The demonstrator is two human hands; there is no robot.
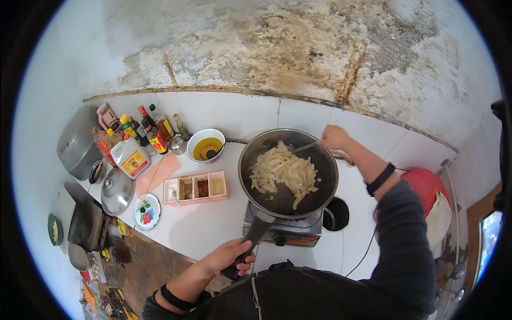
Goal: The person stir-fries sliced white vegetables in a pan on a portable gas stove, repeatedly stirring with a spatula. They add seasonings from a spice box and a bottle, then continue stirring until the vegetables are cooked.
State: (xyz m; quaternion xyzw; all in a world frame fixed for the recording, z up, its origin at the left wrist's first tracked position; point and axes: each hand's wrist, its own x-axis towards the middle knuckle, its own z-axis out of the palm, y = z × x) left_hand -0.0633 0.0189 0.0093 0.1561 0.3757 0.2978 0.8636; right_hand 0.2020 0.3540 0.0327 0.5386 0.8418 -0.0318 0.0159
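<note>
A large dark wok (288,204) rests on a metal gas stove (282,232). My left hand (234,258) grips its black handle near the lower edge of the counter. Pale sliced vegetable pieces (286,168), possibly onion, lie heaped in the wok, with a small green bit below them. Over the wok's upper right rim, my right hand (334,138) is closed on the handle of a metal spatula (306,147); the spatula's far end reaches into the food and is partly blurred.
Left of the wok stand a bowl of yellow oil (208,148), a pink seasoning box (195,188), sauce bottles (154,136), a white jug (131,156), a metal lid (117,192) and an enamel plate (146,212). A round hole (336,214) opens in the counter beside the stove; a cable (363,256) runs nearby.
</note>
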